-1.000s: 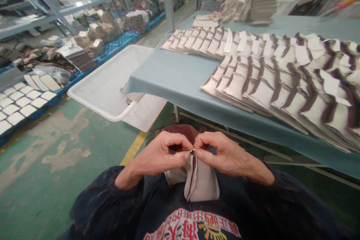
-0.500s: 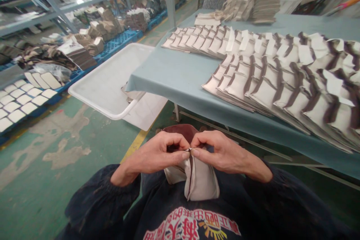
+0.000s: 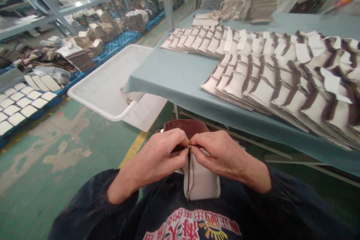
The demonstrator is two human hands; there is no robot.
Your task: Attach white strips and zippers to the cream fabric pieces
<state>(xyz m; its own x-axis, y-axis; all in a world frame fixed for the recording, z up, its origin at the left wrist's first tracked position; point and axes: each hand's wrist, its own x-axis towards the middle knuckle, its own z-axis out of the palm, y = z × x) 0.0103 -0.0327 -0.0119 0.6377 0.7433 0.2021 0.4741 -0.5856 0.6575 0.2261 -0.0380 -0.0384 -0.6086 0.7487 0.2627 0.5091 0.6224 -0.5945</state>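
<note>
Left hand and right hand meet, thumbs and fingers pinching the far end of the pale cloth piece, which hangs nearward, long axis near-to-far, nearer the right, with the blue-covered table beyond.

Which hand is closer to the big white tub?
The left. The left hand is below and right of the white tub in the picture, not touching it. The right hand is farther right. Both pinch the cream piece.
</note>
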